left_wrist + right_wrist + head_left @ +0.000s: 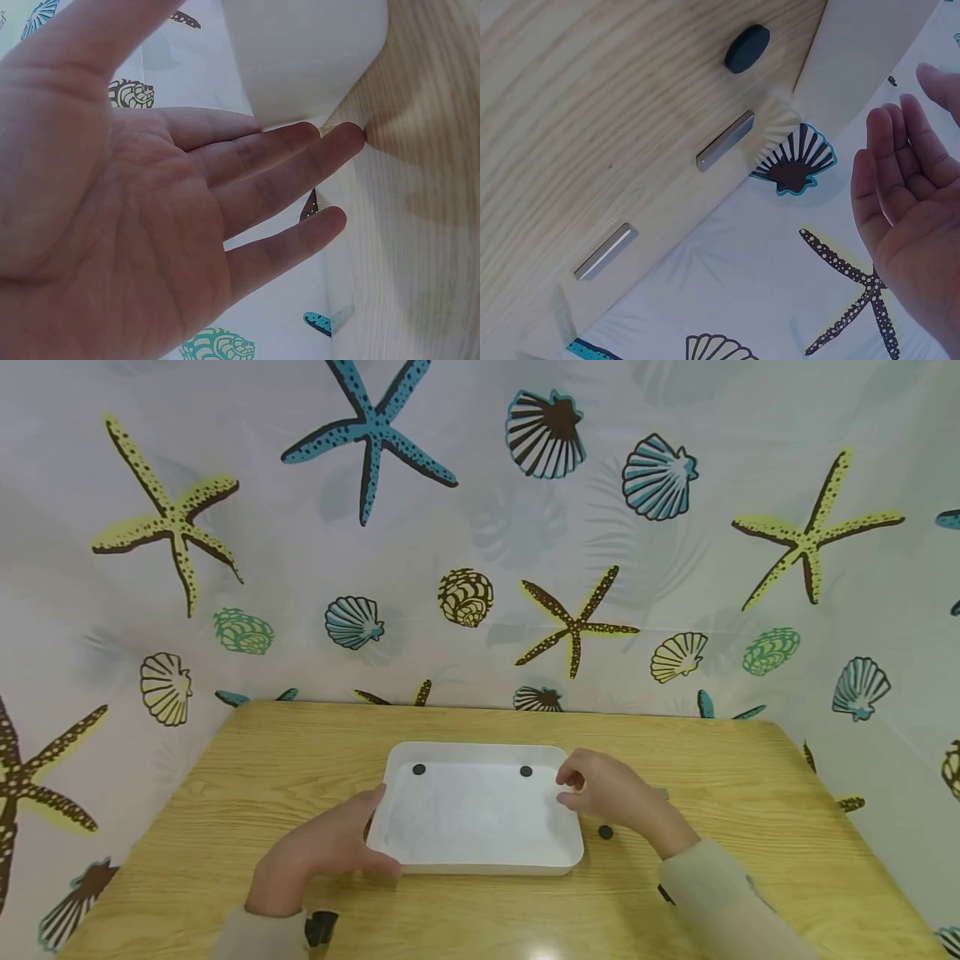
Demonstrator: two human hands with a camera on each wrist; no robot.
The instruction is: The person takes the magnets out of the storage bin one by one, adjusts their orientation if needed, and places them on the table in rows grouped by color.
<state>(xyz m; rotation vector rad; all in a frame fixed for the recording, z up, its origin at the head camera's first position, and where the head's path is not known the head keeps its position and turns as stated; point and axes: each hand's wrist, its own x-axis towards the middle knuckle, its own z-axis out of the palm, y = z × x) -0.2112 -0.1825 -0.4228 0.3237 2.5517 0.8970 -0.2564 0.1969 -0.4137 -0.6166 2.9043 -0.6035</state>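
A shallow white tray [480, 814] sits on the wooden table. Two small black discs [419, 769] lie inside it near its back corners. My left hand [330, 843] spans the tray's left end, thumb by the front corner and fingers along the side; in the left wrist view the fingers are nearly straight, tips at the tray's wall. Over the tray's right edge hovers my right hand [600, 785], fingers loosely bent. The right wrist view shows a gap between its thumb and fingers, with nothing held. Another black disc [748, 49] lies on the table right of the tray.
Two short metallic bars [725, 141] lie on the table to the right; in the head view a grey piece [662, 793] shows partly behind my right wrist. A curtain [480, 527] printed with starfish and shells surrounds the table [285, 752] at the back and sides.
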